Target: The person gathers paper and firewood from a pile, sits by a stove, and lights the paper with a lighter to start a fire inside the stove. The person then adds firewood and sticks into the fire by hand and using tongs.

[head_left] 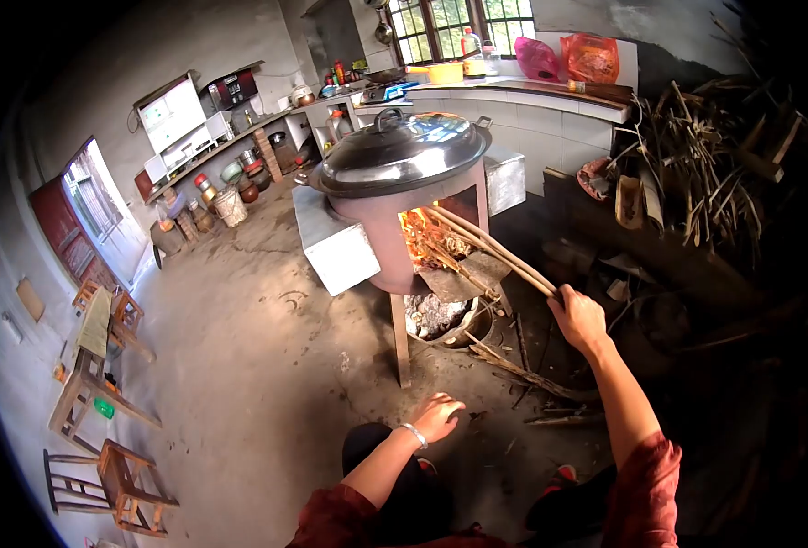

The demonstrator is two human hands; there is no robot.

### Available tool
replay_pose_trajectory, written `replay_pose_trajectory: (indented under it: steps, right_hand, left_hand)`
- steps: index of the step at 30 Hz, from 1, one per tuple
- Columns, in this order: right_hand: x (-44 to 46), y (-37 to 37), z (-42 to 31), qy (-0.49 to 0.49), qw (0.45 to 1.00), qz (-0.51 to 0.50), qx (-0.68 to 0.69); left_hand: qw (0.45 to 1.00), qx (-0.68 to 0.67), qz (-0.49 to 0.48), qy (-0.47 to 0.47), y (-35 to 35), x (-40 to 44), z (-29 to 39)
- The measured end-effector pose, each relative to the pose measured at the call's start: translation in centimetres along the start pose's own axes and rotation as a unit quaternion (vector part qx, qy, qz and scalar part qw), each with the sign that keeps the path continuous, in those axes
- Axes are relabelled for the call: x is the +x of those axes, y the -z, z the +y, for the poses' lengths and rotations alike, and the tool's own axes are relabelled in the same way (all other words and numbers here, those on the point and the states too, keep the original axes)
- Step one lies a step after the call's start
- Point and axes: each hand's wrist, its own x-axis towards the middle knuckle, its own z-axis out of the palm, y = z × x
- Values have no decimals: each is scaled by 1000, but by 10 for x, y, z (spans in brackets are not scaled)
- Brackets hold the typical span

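Note:
My right hand is closed round the near end of long, light-brown fire tongs. Their two slim arms reach into the stove's mouth, where their tips meet burning twigs and dry brush. Flames show at the left of the opening. The round stove stands on legs and carries a big wok with a shiny domed lid. Lower down, my left hand, with a bracelet at the wrist, hovers near my knee. Its fingers are loosely bent, the thumb is apart, and nothing shows in it.
Beneath the stove sits an ash basin; loose branches lie on the floor beside it. Firewood is heaped at the right. A tiled counter runs behind. Wooden chairs and a table line the left wall.

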Motion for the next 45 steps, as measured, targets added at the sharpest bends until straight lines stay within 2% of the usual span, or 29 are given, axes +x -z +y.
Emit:
replay_pose_trajectory:
  steps: [4, 8, 12, 17, 21, 25, 28, 30, 31, 32, 34, 36, 38, 40, 43, 45]
  right_hand:
    - [42, -27, -21, 11, 999, -39, -29]
    - [75, -52, -45, -14, 996, -87, -18]
    - [97, -72, -49, -33, 996, -87, 2]
    - [107, -92, -37, -2, 998, -37, -42]
    - [97, -77, -38, 12, 994, -43, -97]
    - [74, -53, -23, 24, 988, 78, -133]
    - [52, -20, 10, -56, 989, 132, -21]
    - [39, -27, 58, -146, 954, 220, 141]
    - [26, -32, 79, -203, 929, 252, 181]
    - [14, -50, 109, -252, 919, 255, 163]
    - [-25, -102, 162, -336, 916, 186, 120]
    - [-77, -159, 207, -362, 927, 28, 94]
    - [-117, -186, 215, -381, 908, -176, 14]
    - [-138, -200, 208, -340, 887, -304, -70]
    - [-160, -261, 226, -227, 907, -321, -149]
    - [-157, -287, 228, -177, 923, -311, -138]
  left_hand:
    - [999, -34, -32, -2, -3, 0, -14]
    - [999, -33, -16, 9, 2, -2, -14]
    - [998, -51, -32, 23, 2, -3, -16]
    - [996, -78, -37, 30, 0, -2, -19]
    - [993, -89, -47, 56, 0, 0, -16]
    - [993, -75, -67, 65, 8, 3, -6]
    - [987, -64, -101, 104, 11, 2, 0]
    - [992, -7, -99, 73, 8, 2, -1]
    - [993, -12, -93, 70, 12, 4, 6]
    - [989, -31, -113, 86, 11, 4, 7]
    - [989, -34, -120, 85, 14, 9, 18]
    - [989, -49, -122, 70, 7, 11, 15]
    - [989, -46, -129, 46, 3, 15, 12]
    - [989, -46, -138, 35, 2, 18, 12]
    - [983, -43, -170, 50, 3, 24, 13]
    - [982, -43, -176, 49, 3, 24, 11]
